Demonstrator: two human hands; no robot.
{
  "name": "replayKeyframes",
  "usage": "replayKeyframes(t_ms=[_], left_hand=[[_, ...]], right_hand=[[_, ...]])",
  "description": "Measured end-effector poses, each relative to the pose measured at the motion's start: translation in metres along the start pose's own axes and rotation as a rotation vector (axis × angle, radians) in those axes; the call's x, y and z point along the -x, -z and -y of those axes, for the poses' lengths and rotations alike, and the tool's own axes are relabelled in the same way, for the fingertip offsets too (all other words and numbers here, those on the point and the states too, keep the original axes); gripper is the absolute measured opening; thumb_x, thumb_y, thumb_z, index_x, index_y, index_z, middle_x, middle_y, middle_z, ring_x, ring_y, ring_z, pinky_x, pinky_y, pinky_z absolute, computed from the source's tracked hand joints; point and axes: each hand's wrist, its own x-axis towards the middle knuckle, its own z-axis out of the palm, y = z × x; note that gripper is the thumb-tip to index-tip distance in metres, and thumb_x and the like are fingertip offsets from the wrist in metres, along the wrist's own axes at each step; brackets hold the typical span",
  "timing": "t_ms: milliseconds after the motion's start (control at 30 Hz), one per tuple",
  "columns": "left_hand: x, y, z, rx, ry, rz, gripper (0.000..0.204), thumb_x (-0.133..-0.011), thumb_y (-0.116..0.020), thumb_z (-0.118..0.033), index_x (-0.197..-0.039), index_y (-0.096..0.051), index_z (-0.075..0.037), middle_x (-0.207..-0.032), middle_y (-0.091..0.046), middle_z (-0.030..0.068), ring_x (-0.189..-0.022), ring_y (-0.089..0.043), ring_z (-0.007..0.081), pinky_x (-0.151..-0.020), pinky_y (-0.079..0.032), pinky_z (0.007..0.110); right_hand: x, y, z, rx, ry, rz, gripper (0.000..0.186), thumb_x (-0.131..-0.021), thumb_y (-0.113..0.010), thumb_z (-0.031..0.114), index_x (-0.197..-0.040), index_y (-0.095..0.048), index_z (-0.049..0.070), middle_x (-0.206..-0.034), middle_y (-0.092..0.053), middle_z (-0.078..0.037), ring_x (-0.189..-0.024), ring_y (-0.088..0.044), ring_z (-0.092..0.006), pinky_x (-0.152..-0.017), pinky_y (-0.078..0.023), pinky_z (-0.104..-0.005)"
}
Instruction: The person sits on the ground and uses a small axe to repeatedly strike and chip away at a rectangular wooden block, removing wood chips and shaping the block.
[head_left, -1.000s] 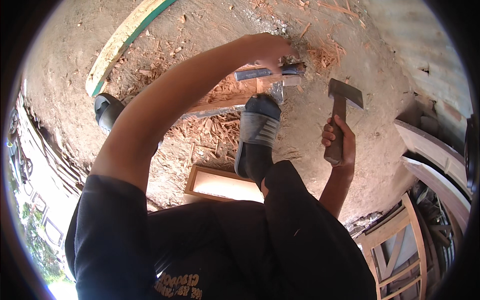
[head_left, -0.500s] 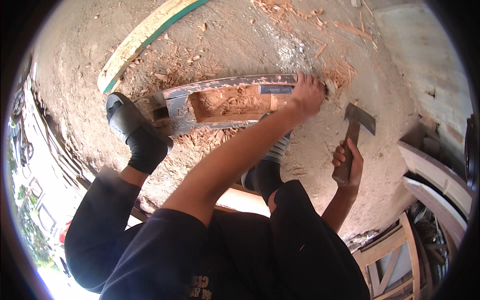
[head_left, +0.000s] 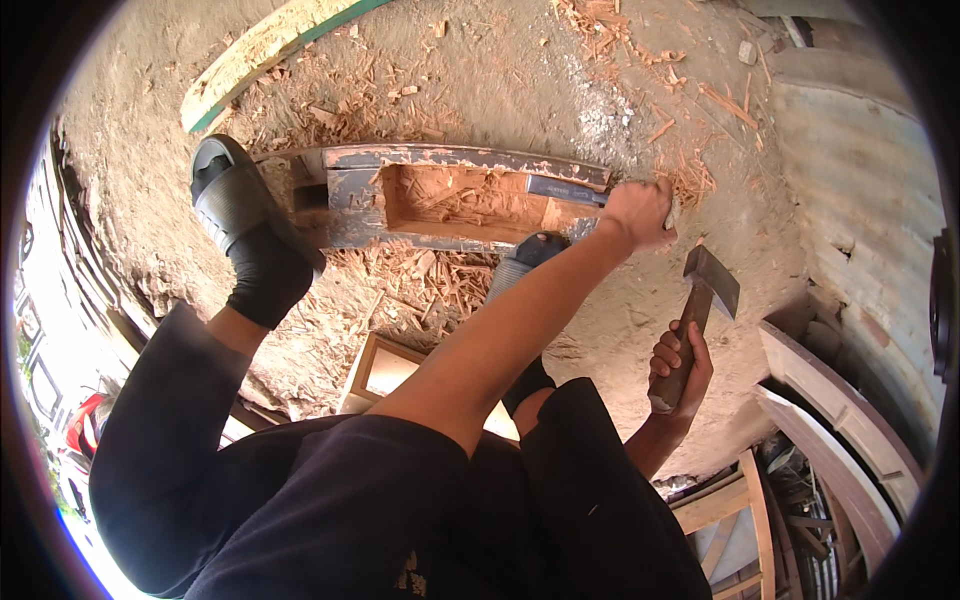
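A weathered dark-painted wooden piece [head_left: 355, 200] lies crosswise on the ground, with a hollowed, chip-strewn recess in its face. My left hand [head_left: 636, 211] is closed around the end of a dark chisel [head_left: 558, 190], which rests along the piece's right part; the fingertips are partly hidden. My right hand [head_left: 682, 365] holds a hammer [head_left: 711, 283] by its wooden handle, head up, over the dirt right of the piece. My sandaled feet [head_left: 222, 190] are beside the piece, the right one partly behind my left forearm.
A long curved board [head_left: 250, 58] with a green edge lies beyond the piece. Shavings [head_left: 430, 285] are scattered on the dirt floor [head_left: 750, 190]. A small wooden frame [head_left: 370, 365] lies near my legs. Corrugated sheet [head_left: 850, 200], stacked boards [head_left: 830, 420] and a wooden frame [head_left: 760, 520] stand at the right.
My left hand has moved right and down onto the chisel's end, uncovering the recess, and closed. The view has shifted, showing more of my left leg. The hammer stays held up.
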Motion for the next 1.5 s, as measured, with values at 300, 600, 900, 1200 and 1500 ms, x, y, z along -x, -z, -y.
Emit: replayKeyframes(t_ms=[300,600,900,1200,1500], left_hand=[[0.037,0.016,0.013,-0.033,-0.335,-0.120,0.043,-0.075,-0.061,-0.032,-0.092,-0.048,0.005,-0.064,-0.063,0.0159,-0.063,-0.066,0.0304,-0.059,-0.052,0.037],[0.051,-0.006,0.039,-0.172,-0.398,-0.369,0.023,-0.068,-0.062,-0.015,-0.081,-0.046,-0.003,-0.060,-0.060,0.0104,-0.056,-0.063,0.0264,-0.052,-0.050,0.034],[0.045,0.016,0.038,-0.110,-0.264,-0.282,0.022,-0.066,-0.064,-0.018,-0.078,-0.052,-0.006,-0.062,-0.063,0.0125,-0.057,-0.065,0.0256,-0.049,-0.049,0.035],[0.045,-0.004,0.048,-0.129,-0.350,-0.436,0.016,-0.066,-0.062,-0.015,-0.073,-0.050,-0.006,-0.060,-0.060,0.0083,-0.053,-0.062,0.0236,-0.047,-0.048,0.034],[0.045,-0.007,0.046,-0.230,-0.286,-0.345,0.017,-0.067,-0.062,-0.018,-0.072,-0.050,-0.008,-0.062,-0.059,0.0060,-0.058,-0.063,0.0215,-0.048,-0.048,0.033]], right_hand=[[0.010,-0.010,0.007,0.032,0.037,0.006,0.021,-0.091,-0.051,0.024,-0.097,-0.046,0.004,-0.069,-0.041,-0.002,-0.048,-0.038,-0.0071,-0.041,-0.036,-0.0216],[0.012,-0.010,0.003,0.024,0.013,-0.005,0.021,-0.092,-0.051,0.024,-0.097,-0.046,0.004,-0.068,-0.041,-0.002,-0.048,-0.038,-0.0074,-0.041,-0.036,-0.0223],[0.006,-0.021,0.005,0.057,0.136,-0.019,0.019,-0.091,-0.051,0.025,-0.096,-0.046,0.006,-0.068,-0.042,-0.001,-0.050,-0.040,-0.0080,-0.043,-0.036,-0.0226],[0.010,-0.033,-0.016,0.222,-0.058,0.033,0.022,-0.090,-0.053,0.027,-0.100,-0.048,0.007,-0.069,-0.046,-0.003,-0.051,-0.043,-0.0107,-0.043,-0.038,-0.0252],[-0.011,-0.036,-0.025,0.246,0.188,-0.128,0.018,-0.089,-0.055,0.025,-0.086,-0.046,0.009,-0.067,-0.046,-0.001,-0.050,-0.044,-0.0110,-0.045,-0.039,-0.0240]])
